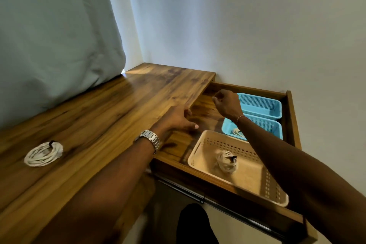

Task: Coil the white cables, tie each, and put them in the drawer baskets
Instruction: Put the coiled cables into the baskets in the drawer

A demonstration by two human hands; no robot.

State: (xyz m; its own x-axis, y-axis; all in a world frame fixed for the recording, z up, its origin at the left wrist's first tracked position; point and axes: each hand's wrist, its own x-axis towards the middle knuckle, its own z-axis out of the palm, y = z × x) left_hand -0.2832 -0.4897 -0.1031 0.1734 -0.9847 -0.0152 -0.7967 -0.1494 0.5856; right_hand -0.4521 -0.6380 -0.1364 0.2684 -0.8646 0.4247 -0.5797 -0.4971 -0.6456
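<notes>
Three coiled white cables show for us: one tied with a dark band lies flat on the brown wooden table (103,105) toward its left near edge (43,153), well apart from the open wooden drawer (291,125) at the table's right end. A second coiled white cable with a dark tie (226,161) sits in the beige perforated plastic basket (200,150) at the drawer's near side. A third pale coil (236,131) peeks out in the nearer light-blue mesh plastic basket (273,127), mostly hidden by the right forearm. The farther light-blue mesh basket (261,104), by the drawer's back wall, looks empty to us.

We read the left hand (178,119), silver metal watch (150,139) on its wrist, as bracing on the table's right edge over the drawer, fingers loosely extended, gripping nothing. The right hand (226,103) hangs over the drawer's bare wooden floor beside the far basket, fingers curled in; we see nothing in it, though the palm faces away.

We judge one coil per basket is the plan, so the table coil likely goes to the far blue basket. It sits out of reach for now.
</notes>
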